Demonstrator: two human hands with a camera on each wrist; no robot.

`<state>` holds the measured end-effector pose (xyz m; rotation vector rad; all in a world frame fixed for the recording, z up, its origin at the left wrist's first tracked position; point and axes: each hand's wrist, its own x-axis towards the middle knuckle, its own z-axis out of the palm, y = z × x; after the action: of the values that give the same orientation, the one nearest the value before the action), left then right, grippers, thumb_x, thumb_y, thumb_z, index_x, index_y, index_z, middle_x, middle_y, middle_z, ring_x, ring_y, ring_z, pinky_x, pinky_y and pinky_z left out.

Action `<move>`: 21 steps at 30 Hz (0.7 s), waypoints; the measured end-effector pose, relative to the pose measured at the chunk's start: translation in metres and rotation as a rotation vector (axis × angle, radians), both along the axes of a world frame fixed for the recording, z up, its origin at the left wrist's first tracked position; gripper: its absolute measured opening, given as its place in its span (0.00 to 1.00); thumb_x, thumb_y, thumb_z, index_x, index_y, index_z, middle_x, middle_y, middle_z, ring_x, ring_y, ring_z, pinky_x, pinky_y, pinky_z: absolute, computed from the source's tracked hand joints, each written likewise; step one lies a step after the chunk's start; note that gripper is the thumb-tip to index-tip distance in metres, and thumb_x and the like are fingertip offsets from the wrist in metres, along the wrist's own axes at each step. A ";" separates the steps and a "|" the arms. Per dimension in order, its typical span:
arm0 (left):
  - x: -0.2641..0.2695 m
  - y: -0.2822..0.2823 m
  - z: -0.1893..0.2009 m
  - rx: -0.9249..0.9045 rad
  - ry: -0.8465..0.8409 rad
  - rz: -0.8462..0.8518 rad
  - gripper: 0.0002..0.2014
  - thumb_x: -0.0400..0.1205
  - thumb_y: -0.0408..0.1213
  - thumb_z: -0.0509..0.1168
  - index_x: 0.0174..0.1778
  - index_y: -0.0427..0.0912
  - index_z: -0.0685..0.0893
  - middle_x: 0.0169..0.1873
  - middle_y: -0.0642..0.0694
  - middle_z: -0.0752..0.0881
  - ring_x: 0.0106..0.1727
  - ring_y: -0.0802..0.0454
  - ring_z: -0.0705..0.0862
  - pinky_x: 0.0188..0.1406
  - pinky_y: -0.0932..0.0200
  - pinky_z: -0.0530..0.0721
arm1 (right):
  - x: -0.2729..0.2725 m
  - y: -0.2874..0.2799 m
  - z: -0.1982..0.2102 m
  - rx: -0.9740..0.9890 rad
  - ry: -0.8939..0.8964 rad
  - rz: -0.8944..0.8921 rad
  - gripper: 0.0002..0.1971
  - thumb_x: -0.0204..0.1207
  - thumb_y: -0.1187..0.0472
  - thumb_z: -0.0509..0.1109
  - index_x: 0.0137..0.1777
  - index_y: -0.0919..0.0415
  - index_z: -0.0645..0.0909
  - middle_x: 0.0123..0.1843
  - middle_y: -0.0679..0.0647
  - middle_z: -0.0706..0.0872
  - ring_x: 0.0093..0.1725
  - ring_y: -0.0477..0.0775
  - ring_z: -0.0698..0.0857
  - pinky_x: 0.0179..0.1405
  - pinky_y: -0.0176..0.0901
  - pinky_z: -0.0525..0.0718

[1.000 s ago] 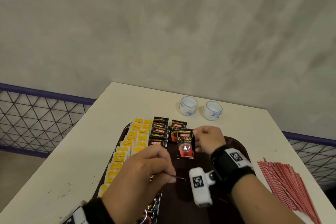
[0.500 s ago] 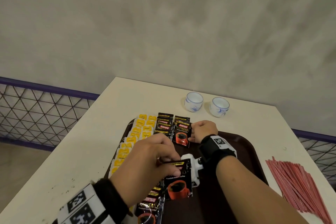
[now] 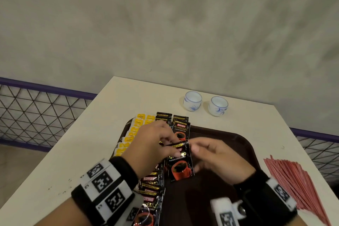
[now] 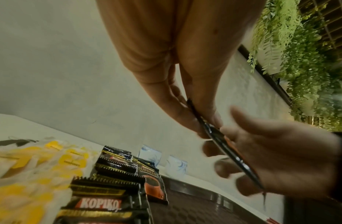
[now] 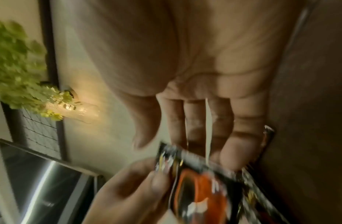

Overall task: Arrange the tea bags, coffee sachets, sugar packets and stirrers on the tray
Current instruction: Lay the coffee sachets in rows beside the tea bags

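A black coffee sachet with a red cup print hangs upright over the dark brown tray. My left hand pinches its top edge between thumb and finger, seen edge-on in the left wrist view. My right hand is beside it, fingers lying behind the sachet and thumb lifted off it. Rows of yellow tea bags and more coffee sachets lie at the tray's far left. A loose overlapping pile of sachets lies under my left wrist. Red stirrers lie on the table to the right.
Two small white cups with blue marks stand on the pale table beyond the tray. The tray's right half shows bare brown surface. A wire fence with a purple rail runs behind the table.
My left hand lifted a sachet from the near pile and raised it. My right hand left the sachet it set in the far row and came back to the raised one.
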<state>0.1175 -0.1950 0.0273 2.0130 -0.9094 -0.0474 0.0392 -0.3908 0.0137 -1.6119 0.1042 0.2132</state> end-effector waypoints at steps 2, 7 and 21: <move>0.001 -0.006 0.002 0.005 0.032 0.002 0.11 0.62 0.40 0.82 0.38 0.47 0.90 0.38 0.57 0.81 0.38 0.60 0.80 0.41 0.64 0.80 | -0.011 0.003 -0.004 -0.085 -0.046 0.055 0.19 0.68 0.52 0.79 0.55 0.62 0.85 0.44 0.64 0.86 0.41 0.55 0.85 0.39 0.45 0.84; -0.006 -0.005 -0.002 -0.097 0.112 0.040 0.15 0.67 0.45 0.79 0.48 0.50 0.88 0.45 0.57 0.82 0.46 0.60 0.83 0.45 0.61 0.87 | 0.010 -0.009 -0.022 -0.199 -0.057 -0.315 0.06 0.72 0.67 0.76 0.48 0.61 0.85 0.37 0.62 0.85 0.38 0.55 0.85 0.38 0.47 0.84; 0.003 0.040 -0.007 -0.079 -0.073 0.121 0.16 0.74 0.60 0.62 0.39 0.54 0.87 0.41 0.57 0.84 0.46 0.56 0.83 0.43 0.58 0.84 | 0.081 -0.002 -0.045 -0.462 0.247 -0.566 0.21 0.64 0.67 0.83 0.52 0.60 0.76 0.44 0.58 0.84 0.32 0.54 0.87 0.40 0.47 0.90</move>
<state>0.1207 -0.1545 0.0204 2.0031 -0.8206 0.1283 0.1200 -0.3932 -0.0316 -1.9326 0.8387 -0.0609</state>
